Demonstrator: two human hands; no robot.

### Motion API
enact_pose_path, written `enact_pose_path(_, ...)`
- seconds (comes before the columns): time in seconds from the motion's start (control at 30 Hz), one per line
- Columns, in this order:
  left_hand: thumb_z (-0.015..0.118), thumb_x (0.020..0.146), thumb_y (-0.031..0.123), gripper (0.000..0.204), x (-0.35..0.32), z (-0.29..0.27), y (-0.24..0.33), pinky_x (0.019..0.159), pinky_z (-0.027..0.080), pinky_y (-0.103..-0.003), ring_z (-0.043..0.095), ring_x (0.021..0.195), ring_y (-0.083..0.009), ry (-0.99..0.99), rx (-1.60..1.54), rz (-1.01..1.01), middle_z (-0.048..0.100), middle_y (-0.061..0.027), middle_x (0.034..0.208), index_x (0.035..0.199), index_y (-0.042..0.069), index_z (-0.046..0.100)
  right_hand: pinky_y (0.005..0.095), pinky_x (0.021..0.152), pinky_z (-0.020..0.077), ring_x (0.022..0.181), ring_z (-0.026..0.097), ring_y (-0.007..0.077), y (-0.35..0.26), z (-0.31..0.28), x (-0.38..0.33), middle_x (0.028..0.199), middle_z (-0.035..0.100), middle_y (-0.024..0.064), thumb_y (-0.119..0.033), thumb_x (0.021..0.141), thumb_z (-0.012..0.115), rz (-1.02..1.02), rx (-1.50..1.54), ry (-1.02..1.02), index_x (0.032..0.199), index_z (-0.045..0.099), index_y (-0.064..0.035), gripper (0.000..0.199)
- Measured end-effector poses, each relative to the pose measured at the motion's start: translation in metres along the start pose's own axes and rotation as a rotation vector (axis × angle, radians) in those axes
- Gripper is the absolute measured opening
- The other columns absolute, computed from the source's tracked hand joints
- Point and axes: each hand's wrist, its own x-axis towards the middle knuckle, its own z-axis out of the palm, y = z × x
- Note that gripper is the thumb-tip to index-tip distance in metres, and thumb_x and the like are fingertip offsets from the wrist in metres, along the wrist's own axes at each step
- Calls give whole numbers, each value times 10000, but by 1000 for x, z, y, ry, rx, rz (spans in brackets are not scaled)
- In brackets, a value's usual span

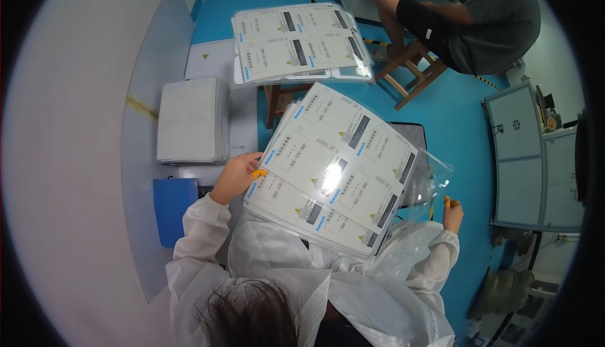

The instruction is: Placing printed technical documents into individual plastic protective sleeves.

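A stack of white printed sheets (296, 151) with dark label blocks and yellow warning triangles lies tilted over my lap. The top sheet is shifted against those under it, and a bright reflection crosses its middle. At the stack's left edge my left hand (236, 175) is closed, a yellow finger cot on its thumb, gripping the top sheet's edge. Off the right side, my right hand (452, 214) is closed with orange-yellow finger cots on. It pinches crumpled clear plastic film (435, 186) that trails beside the sheets; the exact grip is small in view.
Beyond the stack, another pile of printed sheets (283, 51) rests on a stool. A pile of plain white sheets (192, 120) stands at left, above a blue bin (173, 211). A co-worker (479, 32) sits on a wooden stool at upper right. Grey cabinets (520, 158) line the right.
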Motion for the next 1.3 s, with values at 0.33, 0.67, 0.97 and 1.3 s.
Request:
enact_pose_path(0.33,746,644,0,472,14,-2,3,626,468,-234,513,656,-118,112,58,72,594,-82,884,1086,-8,580,377,872,426,1038,523,313,-20,101,17,1188,496,223,-318,766,675,-214,526,-82,1283,399,-19,658)
enact_pose_path(0.67,701,673,21,364,25,20,11,638,489,-325,596,668,-239,241,151,124,621,-139,797,1025,8,606,311,738,430,757,536,197,34,253,10,851,580,103,24,807,468,-51,899,-220,1231,489,-47,430)
enact_pose_path(0.97,715,691,54,405,14,9,19,603,449,-279,510,653,-206,191,273,109,562,-103,793,1073,11,586,343,884,393,1018,488,337,77,88,-52,1188,444,187,128,730,454,-123,39,692,1192,450,40,470)
enact_pose_path(1.3,725,678,12,512,21,4,6,646,471,-250,551,816,-192,44,67,-14,563,-108,874,1159,19,549,405,790,459,939,587,356,177,207,-123,995,608,232,-171,763,583,357,530,-807,1079,561,3,361)
